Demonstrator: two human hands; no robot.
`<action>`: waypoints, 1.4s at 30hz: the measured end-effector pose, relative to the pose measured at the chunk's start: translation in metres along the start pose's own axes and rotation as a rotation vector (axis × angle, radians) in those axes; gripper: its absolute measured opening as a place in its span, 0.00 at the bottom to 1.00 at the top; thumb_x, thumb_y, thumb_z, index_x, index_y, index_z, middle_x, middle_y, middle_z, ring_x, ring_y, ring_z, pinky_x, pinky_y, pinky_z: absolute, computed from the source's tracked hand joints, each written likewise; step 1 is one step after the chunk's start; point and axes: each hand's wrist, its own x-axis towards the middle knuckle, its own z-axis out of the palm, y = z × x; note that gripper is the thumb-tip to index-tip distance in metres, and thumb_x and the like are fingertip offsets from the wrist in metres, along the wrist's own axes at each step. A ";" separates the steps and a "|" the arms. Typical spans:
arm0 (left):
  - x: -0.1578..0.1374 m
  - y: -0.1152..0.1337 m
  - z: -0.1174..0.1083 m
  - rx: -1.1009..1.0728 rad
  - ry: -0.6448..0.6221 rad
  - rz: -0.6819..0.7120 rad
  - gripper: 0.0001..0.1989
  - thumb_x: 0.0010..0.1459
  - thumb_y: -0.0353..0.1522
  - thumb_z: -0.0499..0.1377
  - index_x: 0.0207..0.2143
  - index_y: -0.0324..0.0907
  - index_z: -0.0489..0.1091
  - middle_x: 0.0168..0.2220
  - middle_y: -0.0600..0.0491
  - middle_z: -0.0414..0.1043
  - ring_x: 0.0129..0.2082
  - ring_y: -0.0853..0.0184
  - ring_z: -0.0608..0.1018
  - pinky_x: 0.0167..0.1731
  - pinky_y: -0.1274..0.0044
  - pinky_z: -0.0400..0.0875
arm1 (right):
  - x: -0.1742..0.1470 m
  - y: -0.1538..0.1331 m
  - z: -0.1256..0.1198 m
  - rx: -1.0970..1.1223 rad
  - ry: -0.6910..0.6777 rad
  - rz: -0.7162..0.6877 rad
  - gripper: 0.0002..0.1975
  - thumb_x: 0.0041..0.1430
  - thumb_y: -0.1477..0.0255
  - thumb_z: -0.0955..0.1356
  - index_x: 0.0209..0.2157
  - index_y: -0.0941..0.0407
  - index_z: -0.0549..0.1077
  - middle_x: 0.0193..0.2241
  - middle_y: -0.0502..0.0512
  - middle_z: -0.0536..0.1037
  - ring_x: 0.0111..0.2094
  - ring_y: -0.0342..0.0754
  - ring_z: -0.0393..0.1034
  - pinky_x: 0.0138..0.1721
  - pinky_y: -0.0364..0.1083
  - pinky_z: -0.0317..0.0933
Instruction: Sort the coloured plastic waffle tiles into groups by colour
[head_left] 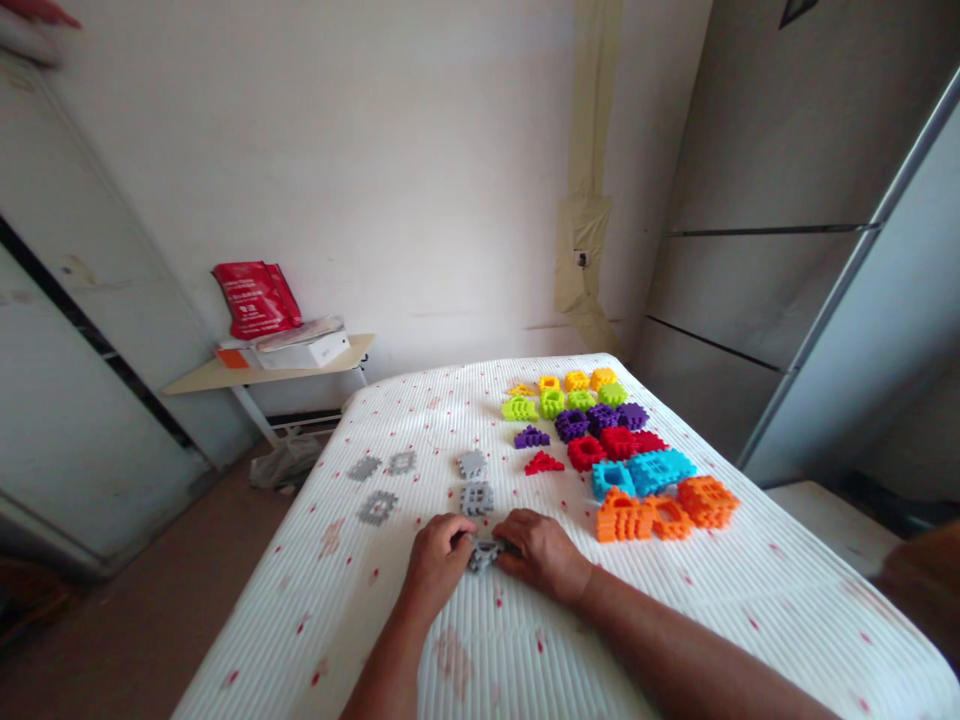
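My left hand (pixel 441 552) and my right hand (pixel 544 552) are close together near the middle of the table. Between them is a grey building block (pixel 484 556), with fingers closed on it from both sides. Part of it is hidden by my fingers. Just beyond lie a grey window-patterned block (pixel 477 498) and another grey piece (pixel 472 463). To the left, flat grey pieces lie apart from one another: a grey ring-like piece (pixel 378 507), a second open one (pixel 402 462) and a solid one (pixel 364 468).
Coloured blocks stand in rows on the right: orange (pixel 707 502), blue (pixel 661 470), red (pixel 619 443), purple (pixel 574 424), green (pixel 552 403), yellow (pixel 577 380). A white ribbed cloth (pixel 315 610) covers the table. Behind are a side table (pixel 225 374) with a red bag (pixel 255 300), and a grey fridge (pixel 750 180).
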 end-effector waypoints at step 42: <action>-0.003 -0.007 -0.013 -0.107 -0.178 0.012 0.23 0.38 0.17 0.50 0.34 0.42 0.75 0.36 0.52 0.77 0.36 0.68 0.76 0.38 0.77 0.68 | 0.001 0.002 -0.001 0.045 -0.012 -0.012 0.09 0.57 0.70 0.67 0.39 0.57 0.74 0.32 0.54 0.74 0.35 0.45 0.69 0.33 0.40 0.58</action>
